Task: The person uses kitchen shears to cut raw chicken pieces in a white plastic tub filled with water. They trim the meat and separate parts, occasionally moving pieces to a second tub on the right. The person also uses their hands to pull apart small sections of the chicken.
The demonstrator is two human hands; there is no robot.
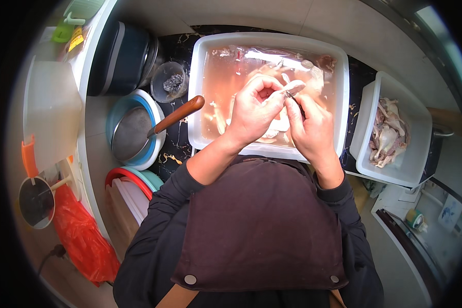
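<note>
Left hand gripping pale chicken piece, long axis pointing upper right

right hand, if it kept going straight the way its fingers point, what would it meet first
Probably the pale meat piece that the right hand and left hand hold between them, just past its fingertips; beyond lies the tub of pinkish water. Depth is unclear.

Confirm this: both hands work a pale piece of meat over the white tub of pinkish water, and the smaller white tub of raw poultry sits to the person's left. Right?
Not quite. In the head view the smaller white tub of raw poultry sits to the person's right. The rest holds: left hand and right hand work the pale piece of meat over the large white tub.
</note>
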